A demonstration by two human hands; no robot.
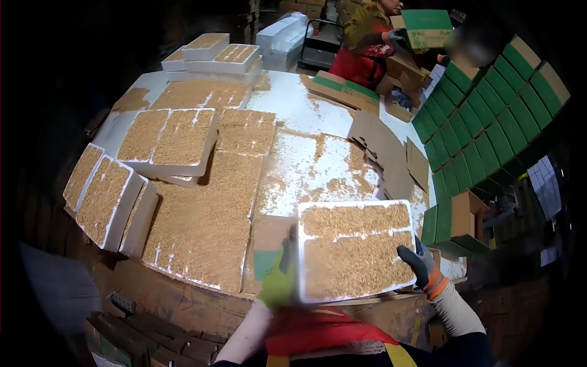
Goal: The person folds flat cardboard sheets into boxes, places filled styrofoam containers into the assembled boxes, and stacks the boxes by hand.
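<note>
A white foam box point(354, 251), its top covered in tan, husk-like grains with a white divider showing through, is held in front of my body above the near edge of the table. My right hand point(422, 269), in a dark glove with an orange cuff, grips the box's right side with the thumb over the rim. Along the left side is my left hand point(279, 278) in a yellow-green glove; it is smeared by motion, and its fingers lie against the box wall. Green-and-brown cardboard point(265, 262) lies beside that hand.
Similar grain-topped boxes stand stacked at the left point(101, 196) and far end point(214, 55) of the white table point(293, 165). Torn cardboard point(391, 153) lies at the right, before a wall of green cartons point(477, 134). Across the table a person point(367, 43) holds a green carton point(426, 30).
</note>
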